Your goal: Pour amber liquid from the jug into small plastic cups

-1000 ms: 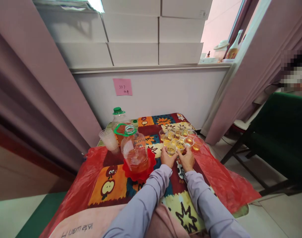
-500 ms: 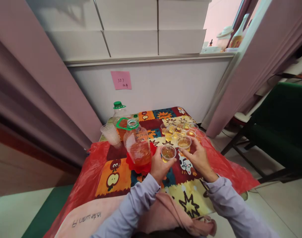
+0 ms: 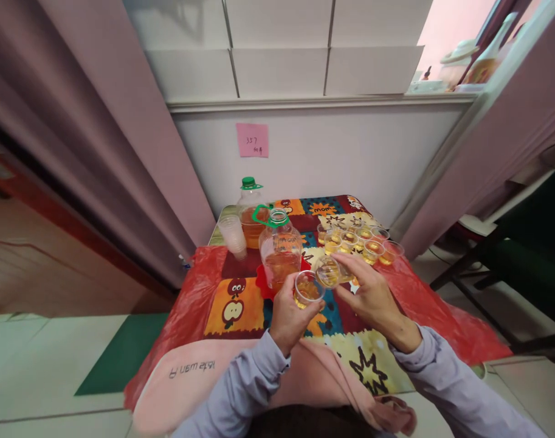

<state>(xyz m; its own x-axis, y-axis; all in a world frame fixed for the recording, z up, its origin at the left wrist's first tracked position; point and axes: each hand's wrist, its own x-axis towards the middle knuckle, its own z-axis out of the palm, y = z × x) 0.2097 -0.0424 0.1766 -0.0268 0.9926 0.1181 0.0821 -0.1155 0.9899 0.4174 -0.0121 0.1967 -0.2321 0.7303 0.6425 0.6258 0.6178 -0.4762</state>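
1. The right hand (image 3: pixel 372 298) is tipping the right cup (image 3: pixel 329 274) toward the left cup (image 3: pixel 308 291) — no longer holding it upright, as half a second ago.
2. The right fingers are gripping the right cup's side; the left hand's (image 3: pixel 290 319) fingers are curling around the left cup, above the patterned cloth (image 3: pixel 234 310).
3. Both cups are containing amber liquid.
4. Beyond them, clustered cups (image 3: pixel 334 242) are holding similar liquid.
5. The open jug (image 3: pixel 281 261) and capped jug (image 3: pixel 253 228) are standing part-full — nested cups (image 3: pixel 231 236) are leaning alongside.
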